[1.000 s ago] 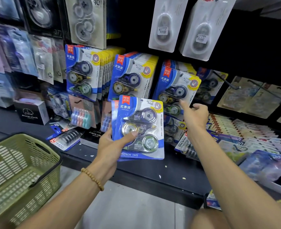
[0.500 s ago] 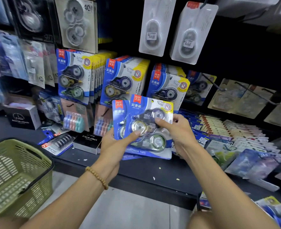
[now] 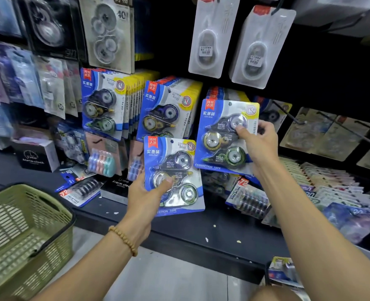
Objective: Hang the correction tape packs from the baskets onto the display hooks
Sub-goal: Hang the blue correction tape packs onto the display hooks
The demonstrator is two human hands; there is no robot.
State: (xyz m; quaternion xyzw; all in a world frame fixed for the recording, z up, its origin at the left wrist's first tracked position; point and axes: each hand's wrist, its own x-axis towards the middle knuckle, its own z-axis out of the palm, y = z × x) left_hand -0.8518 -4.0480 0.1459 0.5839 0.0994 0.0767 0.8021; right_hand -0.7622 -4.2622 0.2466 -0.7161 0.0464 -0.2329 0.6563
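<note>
- Left hand [image 3: 145,197] gripping lower correction tape pack [image 3: 175,177], thumb pressing across its blister, low before the shelf edge [image 3: 201,233].
- Right hand [image 3: 259,146] pinching upper pack [image 3: 226,135], raised before the third hanging stack [image 3: 227,94].
- Green basket [image 3: 25,231] standing lower left.

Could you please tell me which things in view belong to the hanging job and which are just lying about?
Job:
right hand gripping a raised pack
left hand holding a second pack
hung packs
green basket

Lying about:
alarm clock box
white blister packs
value packs
</note>
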